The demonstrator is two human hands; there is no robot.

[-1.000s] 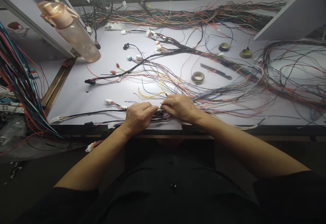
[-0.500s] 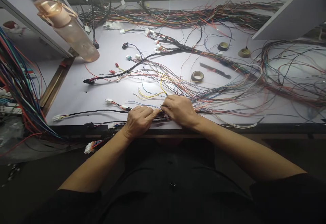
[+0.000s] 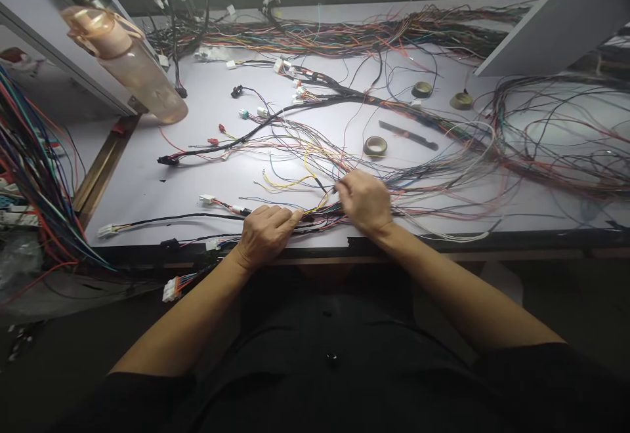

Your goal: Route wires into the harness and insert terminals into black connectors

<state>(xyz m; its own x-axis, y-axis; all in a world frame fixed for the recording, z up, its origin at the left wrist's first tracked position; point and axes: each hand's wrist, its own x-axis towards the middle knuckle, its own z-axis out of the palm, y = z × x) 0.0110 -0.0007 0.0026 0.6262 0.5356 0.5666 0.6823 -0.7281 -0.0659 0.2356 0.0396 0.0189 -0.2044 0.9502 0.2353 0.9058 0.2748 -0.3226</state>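
Pinching one wire out of a bundle at the table's near edge.
The left hand (image 3: 266, 233) presses closed on the wire bundle (image 3: 319, 222); the right hand (image 3: 363, 200), just beside it, pinches a yellow wire (image 3: 315, 208) drawn from that bundle. Loose wires (image 3: 433, 184) crowd beyond the right hand, so a pull could snag a neighbour or slip the strand free.

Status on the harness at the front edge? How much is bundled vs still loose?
Done: the black-wrapped branch with a white connector lies finished left of the hands.

In hand: the left hand pins the wire bundle at the table edge; the right hand pinches a wire just above it.

Left: most loose coloured wires fan out unwrapped to the right; the tape roll sits untouched.
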